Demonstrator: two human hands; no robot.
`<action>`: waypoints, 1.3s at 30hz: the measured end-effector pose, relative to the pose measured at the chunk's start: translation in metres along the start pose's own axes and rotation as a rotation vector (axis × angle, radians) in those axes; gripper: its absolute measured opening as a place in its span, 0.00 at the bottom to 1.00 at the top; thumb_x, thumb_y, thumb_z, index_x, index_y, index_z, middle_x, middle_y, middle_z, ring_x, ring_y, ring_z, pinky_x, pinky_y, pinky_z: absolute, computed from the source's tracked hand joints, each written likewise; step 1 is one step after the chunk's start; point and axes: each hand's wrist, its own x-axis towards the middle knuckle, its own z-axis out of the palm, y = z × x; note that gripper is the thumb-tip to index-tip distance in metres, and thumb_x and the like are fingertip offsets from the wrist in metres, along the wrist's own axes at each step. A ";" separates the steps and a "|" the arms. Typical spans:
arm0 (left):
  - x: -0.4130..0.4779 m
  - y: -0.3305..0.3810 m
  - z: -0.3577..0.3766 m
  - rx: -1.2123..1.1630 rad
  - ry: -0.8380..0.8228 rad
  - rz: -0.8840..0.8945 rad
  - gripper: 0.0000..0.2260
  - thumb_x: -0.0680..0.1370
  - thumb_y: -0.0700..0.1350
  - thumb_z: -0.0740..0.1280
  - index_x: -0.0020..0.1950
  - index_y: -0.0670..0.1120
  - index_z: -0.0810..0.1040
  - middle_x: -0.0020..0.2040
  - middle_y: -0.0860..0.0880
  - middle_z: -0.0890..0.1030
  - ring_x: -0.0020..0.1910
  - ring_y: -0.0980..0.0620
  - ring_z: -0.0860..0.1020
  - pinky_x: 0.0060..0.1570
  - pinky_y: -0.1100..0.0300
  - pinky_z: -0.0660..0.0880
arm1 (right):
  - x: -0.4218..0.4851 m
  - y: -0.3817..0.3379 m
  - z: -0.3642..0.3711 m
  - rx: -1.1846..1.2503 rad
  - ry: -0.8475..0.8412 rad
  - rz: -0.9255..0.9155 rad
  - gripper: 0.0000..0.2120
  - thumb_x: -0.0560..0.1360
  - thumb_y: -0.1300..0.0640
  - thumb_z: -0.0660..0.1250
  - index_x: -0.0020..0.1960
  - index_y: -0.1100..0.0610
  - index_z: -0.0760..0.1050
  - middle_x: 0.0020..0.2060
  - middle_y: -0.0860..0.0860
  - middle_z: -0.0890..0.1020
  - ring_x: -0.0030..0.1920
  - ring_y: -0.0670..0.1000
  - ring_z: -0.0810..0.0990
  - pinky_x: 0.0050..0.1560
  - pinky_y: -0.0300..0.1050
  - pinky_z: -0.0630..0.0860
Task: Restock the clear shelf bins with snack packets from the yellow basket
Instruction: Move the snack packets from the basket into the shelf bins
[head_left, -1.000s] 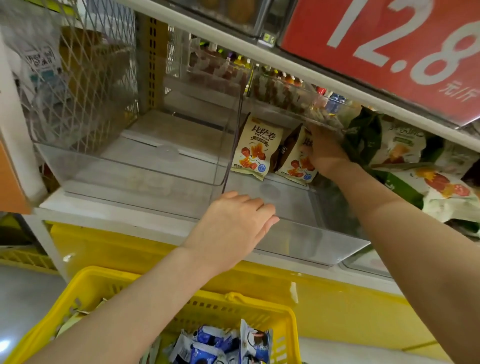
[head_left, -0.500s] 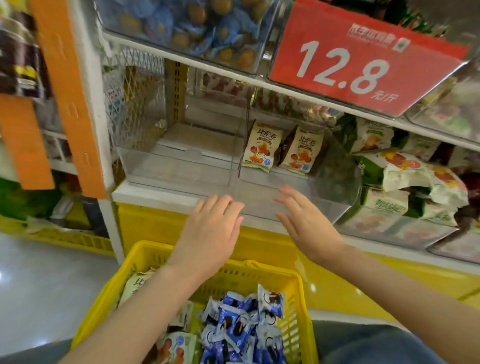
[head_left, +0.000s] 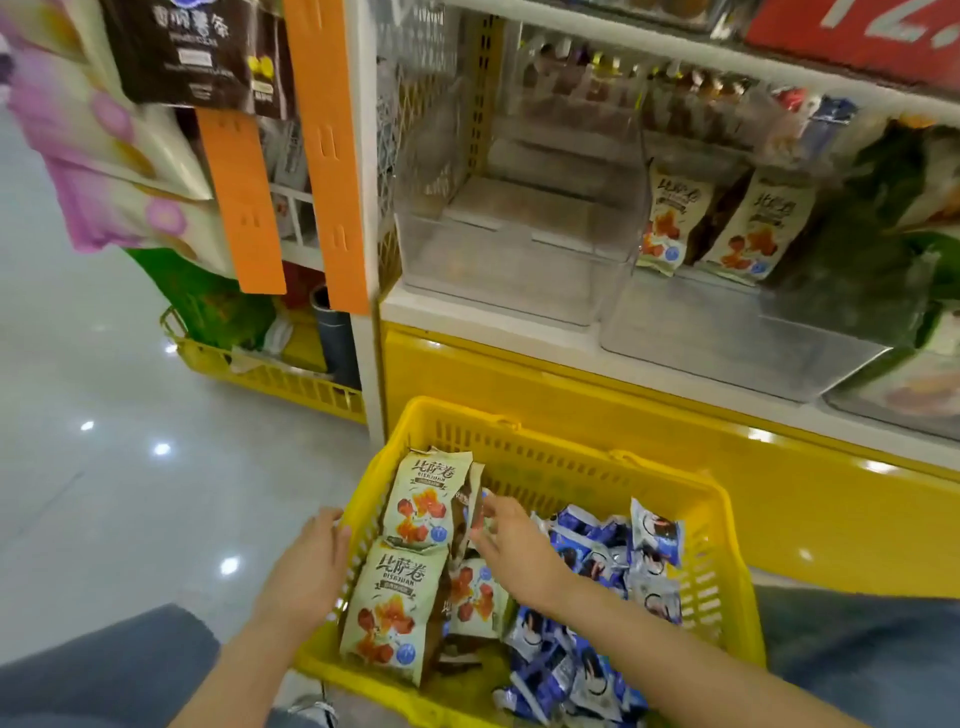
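Currently, head view: the yellow basket (head_left: 571, 458) sits low in front of the shelf (head_left: 483, 318), with beige snack packets (head_left: 415, 506) lying along its left side and blue packets (head_left: 597, 564) heaped on its right. The left hand (head_left: 311, 569) is at the basket's left rim, fingers relaxed and holding nothing. The right hand (head_left: 514, 548) is inside the basket, fingertips on the packets' upper edges; whether it grips one cannot be told. Above, two upright packets (head_left: 754, 231) stand at the back of the right clear bin (head_left: 727, 343).

White shelf (head_left: 493, 332): left clear bin (head_left: 509, 280) beside right clear bin (head_left: 727, 353).
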 end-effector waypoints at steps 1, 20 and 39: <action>-0.002 -0.005 0.004 -0.025 -0.044 -0.004 0.13 0.82 0.50 0.51 0.57 0.45 0.70 0.53 0.43 0.78 0.51 0.44 0.77 0.52 0.51 0.73 | 0.008 -0.002 0.010 0.106 -0.011 0.069 0.24 0.80 0.53 0.60 0.72 0.61 0.60 0.69 0.55 0.68 0.66 0.52 0.70 0.63 0.39 0.67; -0.004 -0.010 0.016 -0.101 -0.019 0.009 0.13 0.82 0.53 0.47 0.49 0.47 0.65 0.41 0.46 0.76 0.40 0.46 0.76 0.41 0.52 0.73 | 0.074 -0.010 0.030 0.546 0.145 0.452 0.27 0.68 0.45 0.74 0.61 0.59 0.74 0.59 0.54 0.80 0.58 0.55 0.77 0.57 0.49 0.75; -0.032 0.068 -0.045 -1.062 -0.057 -0.089 0.21 0.64 0.55 0.75 0.54 0.52 0.75 0.44 0.50 0.85 0.42 0.51 0.84 0.43 0.52 0.80 | -0.026 -0.028 -0.002 0.626 0.043 0.077 0.26 0.75 0.41 0.59 0.66 0.54 0.62 0.62 0.49 0.73 0.58 0.42 0.75 0.58 0.36 0.72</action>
